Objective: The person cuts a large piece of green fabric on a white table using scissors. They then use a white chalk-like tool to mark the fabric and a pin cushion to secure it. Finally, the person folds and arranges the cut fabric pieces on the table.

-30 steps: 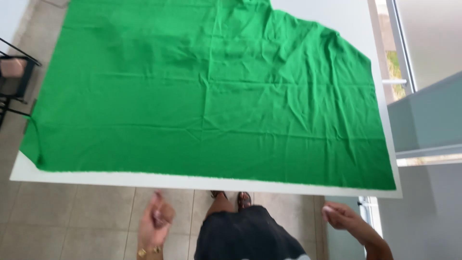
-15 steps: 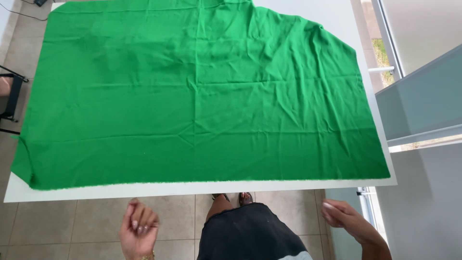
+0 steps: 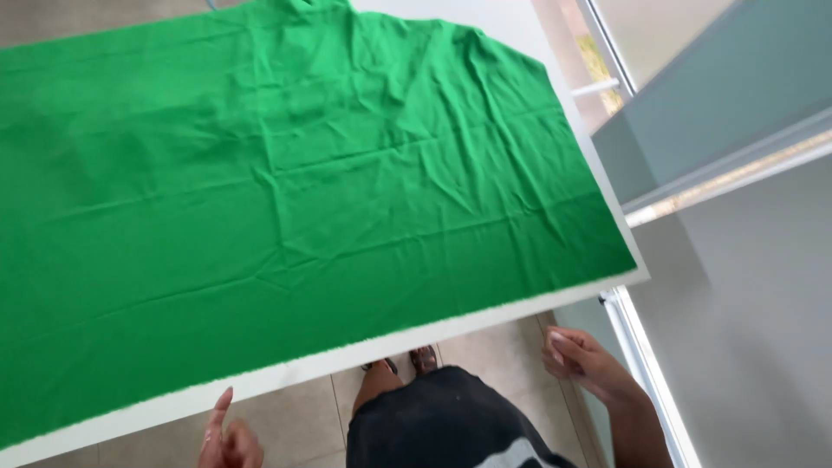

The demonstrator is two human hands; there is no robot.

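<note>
Green cloth (image 3: 286, 199) | flat on table (image 3: 364, 354) | above empty, loosely curled left hand (image 3: 227, 438) and right hand (image 3: 582, 362)

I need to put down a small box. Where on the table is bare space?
The green cloth covers most of the table. Free: a narrow white strip along the near edge, and the far right corner beyond the cloth's slanted edge. Both hands are below the edge.

A plain bright green cloth (image 3: 286, 199) (no pattern, only creases) covers the white table (image 3: 485, 322) above beige floor tiles (image 3: 303, 425).
</note>
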